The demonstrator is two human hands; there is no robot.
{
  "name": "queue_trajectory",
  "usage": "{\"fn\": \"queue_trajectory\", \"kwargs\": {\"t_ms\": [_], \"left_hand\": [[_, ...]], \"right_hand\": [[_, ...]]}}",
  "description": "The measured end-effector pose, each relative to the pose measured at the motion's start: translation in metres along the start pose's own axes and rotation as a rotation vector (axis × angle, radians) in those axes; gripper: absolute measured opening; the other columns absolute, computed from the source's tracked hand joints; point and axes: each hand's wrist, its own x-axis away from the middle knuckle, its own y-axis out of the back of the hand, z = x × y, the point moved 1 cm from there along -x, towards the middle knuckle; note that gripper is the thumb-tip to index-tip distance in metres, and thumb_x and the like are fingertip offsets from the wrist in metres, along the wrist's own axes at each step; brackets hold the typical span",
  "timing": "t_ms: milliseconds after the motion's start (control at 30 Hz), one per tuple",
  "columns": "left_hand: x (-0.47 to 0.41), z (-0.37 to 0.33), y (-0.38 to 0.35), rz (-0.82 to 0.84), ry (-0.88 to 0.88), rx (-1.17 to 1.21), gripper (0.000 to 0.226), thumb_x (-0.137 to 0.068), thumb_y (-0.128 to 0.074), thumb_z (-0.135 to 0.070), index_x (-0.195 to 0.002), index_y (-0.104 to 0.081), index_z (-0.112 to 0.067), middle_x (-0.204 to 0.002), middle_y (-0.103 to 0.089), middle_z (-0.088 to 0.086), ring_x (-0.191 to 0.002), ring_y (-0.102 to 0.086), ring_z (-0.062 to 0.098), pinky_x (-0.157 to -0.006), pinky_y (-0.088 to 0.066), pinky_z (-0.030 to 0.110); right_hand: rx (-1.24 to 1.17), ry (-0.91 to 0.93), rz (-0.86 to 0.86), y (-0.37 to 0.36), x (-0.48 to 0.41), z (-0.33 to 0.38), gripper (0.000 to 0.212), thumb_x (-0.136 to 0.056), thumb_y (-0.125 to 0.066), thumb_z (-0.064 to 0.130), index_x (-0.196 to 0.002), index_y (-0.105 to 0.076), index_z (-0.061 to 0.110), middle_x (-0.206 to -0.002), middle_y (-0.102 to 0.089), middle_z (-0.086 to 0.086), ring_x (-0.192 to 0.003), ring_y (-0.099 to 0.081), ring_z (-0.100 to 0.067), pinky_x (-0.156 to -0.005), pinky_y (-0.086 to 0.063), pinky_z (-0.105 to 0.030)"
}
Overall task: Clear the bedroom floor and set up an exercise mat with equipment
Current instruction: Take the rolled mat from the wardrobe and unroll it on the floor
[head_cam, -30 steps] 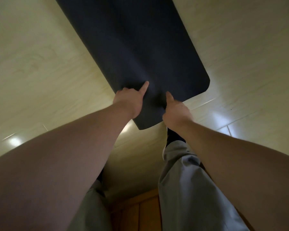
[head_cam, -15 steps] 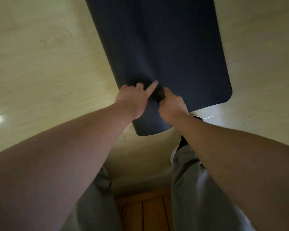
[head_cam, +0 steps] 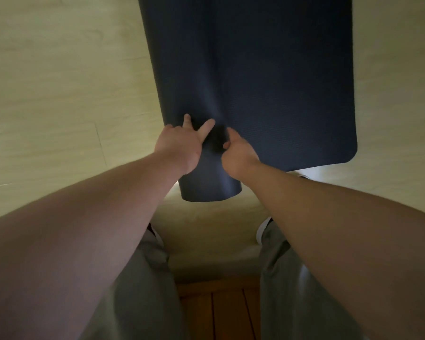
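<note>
we reach both arms out and down, wrists close together, over the near end of the dark blue exercise mat (head_cam: 268,82), which lies on the pale wood floor (head_cam: 59,82) with its near left corner raised. our left hand (head_cam: 179,146) grips the mat's left edge, two fingers straightened over it, while our right hand (head_cam: 238,153), fingers curled, pinches a fold just beside it.

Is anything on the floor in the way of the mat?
No, nothing visible. The left hand and right hand hold the mat directly, and the floor beside it looks bare.
</note>
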Motion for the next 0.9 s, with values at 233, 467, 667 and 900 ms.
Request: {"fn": "queue_trajectory", "kwargs": {"t_ms": [233, 467, 667, 900], "left_hand": [[0.028, 0.027, -0.017, -0.059, 0.154, 0.198, 0.050, -0.091, -0.053, -0.016, -0.140, -0.044, -0.021, -0.145, -0.031, 0.016, -0.117, -0.050, 0.035, -0.091, -0.044, 0.043], [0.070, 0.068, -0.075, -0.081, 0.465, 1.019, 0.055, -0.089, -0.052, -0.010, -0.141, -0.036, -0.014, -0.126, -0.059, 0.014, -0.111, -0.059, 0.038, -0.078, -0.043, 0.040], [0.104, 0.116, -0.125, -0.136, 0.555, 1.163, 0.059, -0.093, -0.046, -0.006, -0.150, -0.043, -0.021, -0.144, -0.055, 0.009, -0.128, -0.053, 0.032, -0.103, -0.045, 0.037], [0.124, 0.181, -0.150, -0.080, 0.429, 1.181, 0.059, -0.095, -0.042, -0.007, -0.149, -0.047, -0.031, -0.146, -0.055, 0.001, -0.130, -0.053, 0.024, -0.100, -0.040, 0.024]], "right_hand": [[-0.021, -0.173, 0.012, -0.037, 0.003, 0.034, 0.055, -0.096, -0.046, 0.001, -0.147, -0.029, 0.009, -0.136, -0.055, -0.022, -0.124, -0.056, -0.036, -0.103, -0.047, -0.044], [-0.077, -0.103, 0.046, -0.071, 0.010, 0.075, 0.055, -0.094, -0.040, 0.002, -0.143, -0.052, 0.025, -0.146, -0.046, -0.013, -0.123, -0.055, -0.032, -0.104, -0.050, -0.041], [-0.146, -0.138, 0.007, -0.116, 0.007, 0.110, 0.055, -0.095, -0.039, -0.001, -0.146, -0.039, 0.020, -0.132, -0.055, -0.012, -0.115, -0.059, -0.031, -0.087, -0.052, -0.036], [-0.228, -0.099, 0.006, -0.156, 0.015, 0.159, 0.059, -0.088, -0.037, -0.003, -0.129, -0.063, 0.031, -0.141, -0.052, -0.008, -0.112, -0.062, -0.026, -0.089, -0.054, -0.034]]}}
